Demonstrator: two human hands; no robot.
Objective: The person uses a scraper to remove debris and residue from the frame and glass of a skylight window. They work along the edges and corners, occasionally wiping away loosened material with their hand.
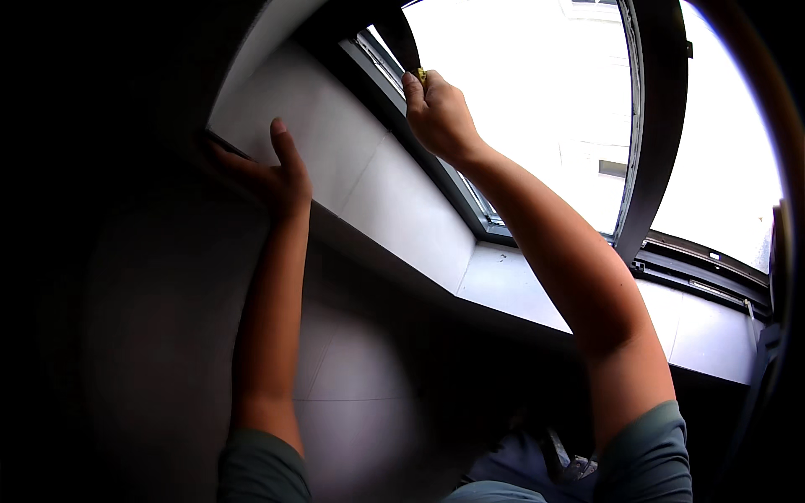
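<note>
My right hand (440, 117) is raised at the upper left part of the window frame (436, 172), closed round a tool that looks like a putty knife (404, 46). A bit of yellow handle shows at the fingers, and a dark blade widens upward along the frame; its far end merges with the shadow. Against the outer edge of the pale tiled window reveal (335, 142) rests my left hand (272, 172). Its thumb points up and its fingers stretch left into the dark, so the hand is open and holds nothing I can see.
Bright glass (537, 109) fills the window opening. A dark upright bar (658, 109) divides it from another pane, above a dark sliding track (704, 264). The pale tiled sill (511, 281) runs below, with a tiled wall (352, 369) in shadow under it.
</note>
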